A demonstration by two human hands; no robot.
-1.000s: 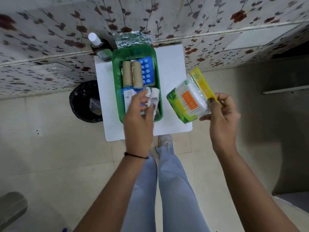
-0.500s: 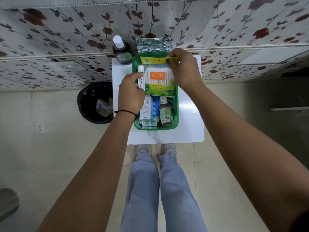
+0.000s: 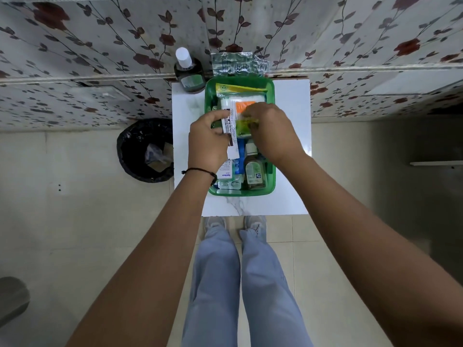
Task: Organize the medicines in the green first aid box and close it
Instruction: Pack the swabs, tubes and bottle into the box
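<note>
The green first aid box stands open on a small white table. A pack of cotton swabs with a yellow top lies across the box's far half. My left hand grips a white ointment tube over the box's left side. My right hand rests on the near edge of the swab pack, fingers curled on it. A small brown bottle, a white carton and blister strips lie in the near half.
A dark bottle with a white cap and a foil blister sheet stand at the table's far edge against the floral wall. A black-lined bin sits on the floor to the left. My legs and shoes are under the table's near edge.
The swab pack was carried from the right of the table into the box. My right hand slid from its far end to its near edge; my left hand holds the tube over it.
</note>
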